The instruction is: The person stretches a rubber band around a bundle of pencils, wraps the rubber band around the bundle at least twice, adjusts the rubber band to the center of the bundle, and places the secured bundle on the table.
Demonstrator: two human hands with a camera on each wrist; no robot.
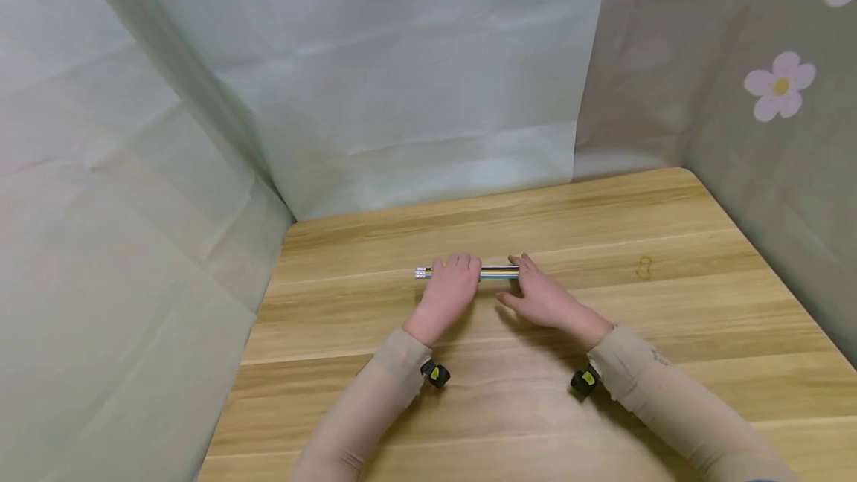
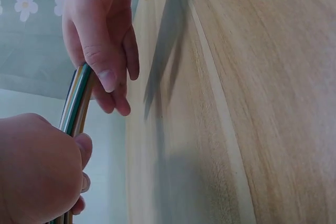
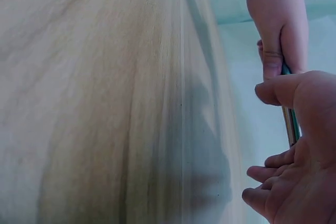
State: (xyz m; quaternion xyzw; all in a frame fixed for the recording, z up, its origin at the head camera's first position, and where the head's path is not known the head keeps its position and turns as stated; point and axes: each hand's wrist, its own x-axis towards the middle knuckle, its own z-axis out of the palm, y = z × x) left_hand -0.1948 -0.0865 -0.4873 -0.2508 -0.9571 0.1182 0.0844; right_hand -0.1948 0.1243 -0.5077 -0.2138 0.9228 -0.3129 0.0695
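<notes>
Wood surface: light-grained wooden tabletop [image 1: 669, 333] fills the lower part of the head view, boards running left to right, pale green sheeting hung behind it and on both sides.
Far left: creased pale green backdrop cloth [image 1: 134, 244] drops down past the table's left edge.
Pencil ends: pale tips of the bundle of thin striped coloured pencils [image 1: 498, 272] poke out just left of the left hand, and the bundle lies flat across the table's middle, parallel to the boards.
Left hand: left hand [image 1: 447, 294] is down on the bundle's left part, fingers curled over the top; the left wrist view shows those fingers [image 2: 79, 150] wrapped round the green, yellow and blue sticks [image 2: 76, 103], a real grasp.
Between the hands: a short bare stretch of the bundle shows, striped green and yellow.
Right hand: right hand [image 1: 545, 296] sits at the bundle's right end, fingertips touching it; in the left wrist view its thumb and fingers [image 2: 102, 72] pinch the sticks, and the right wrist view shows the other fingers [image 3: 268, 182] loosely bent above the wood.
Wrists: beige sleeves on both forearms, each with a small black and yellow wrist camera [image 1: 435, 373] underneath.
Far right: grey-green cloth with a pink flower print [image 1: 780, 85].
</notes>
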